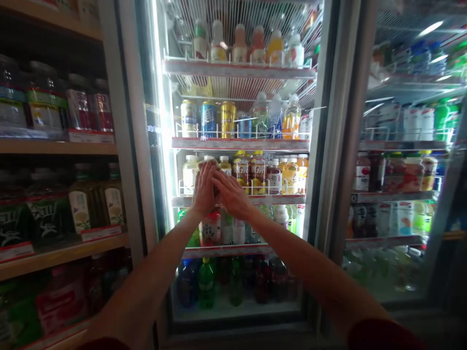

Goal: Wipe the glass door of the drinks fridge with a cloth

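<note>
Both my arms reach into an open drinks fridge at the level of the middle wire shelf (pixel 277 200). My left hand (pixel 203 189) and my right hand (pixel 230 193) are pressed together around a bottle in the shelf's front row. The hands cover most of that bottle, so only a pale cap shows above the fingers. A pale white-capped bottle (pixel 189 174) stands just left of the hands. Yellow and orange juice bottles (pixel 258 173) stand to the right. The fingers of both hands lie close together and curve round the hidden bottle.
The fridge has several lit shelves: pastel bottles on top (pixel 248 46), cans (pixel 208 119) below, dark bottles (pixel 233 282) at the bottom. A closed glass door (pixel 397 160) is on the right. Wooden shelves with bottles (pixel 54 146) stand on the left.
</note>
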Available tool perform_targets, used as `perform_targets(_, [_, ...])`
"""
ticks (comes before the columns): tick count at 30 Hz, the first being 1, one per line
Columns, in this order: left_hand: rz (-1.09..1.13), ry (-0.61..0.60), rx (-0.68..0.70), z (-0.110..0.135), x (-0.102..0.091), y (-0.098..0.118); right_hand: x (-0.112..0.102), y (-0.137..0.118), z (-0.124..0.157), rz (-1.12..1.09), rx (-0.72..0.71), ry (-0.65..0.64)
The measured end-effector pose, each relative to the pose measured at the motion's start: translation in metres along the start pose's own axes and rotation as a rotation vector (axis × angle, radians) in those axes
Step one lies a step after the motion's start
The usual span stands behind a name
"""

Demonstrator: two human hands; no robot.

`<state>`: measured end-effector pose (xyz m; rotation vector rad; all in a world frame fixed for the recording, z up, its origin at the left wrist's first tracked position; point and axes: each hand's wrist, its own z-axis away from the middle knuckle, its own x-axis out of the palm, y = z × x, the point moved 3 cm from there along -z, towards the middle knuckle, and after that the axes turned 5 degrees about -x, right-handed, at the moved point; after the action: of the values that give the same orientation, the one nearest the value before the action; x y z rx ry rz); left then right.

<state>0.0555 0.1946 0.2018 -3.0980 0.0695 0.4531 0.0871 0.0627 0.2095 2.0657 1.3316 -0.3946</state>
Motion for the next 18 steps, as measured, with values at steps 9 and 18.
perform_targets(9, [-0.141, -0.064, -0.08, 0.049, -0.048, -0.053, 0.033, -0.024, -0.044, 0.056, 0.142, 0.074])
perform_targets(18, [-0.2, -0.128, -0.22, 0.074, -0.047, -0.055, 0.034, 0.004, 0.001, 0.117, 0.093, 0.074])
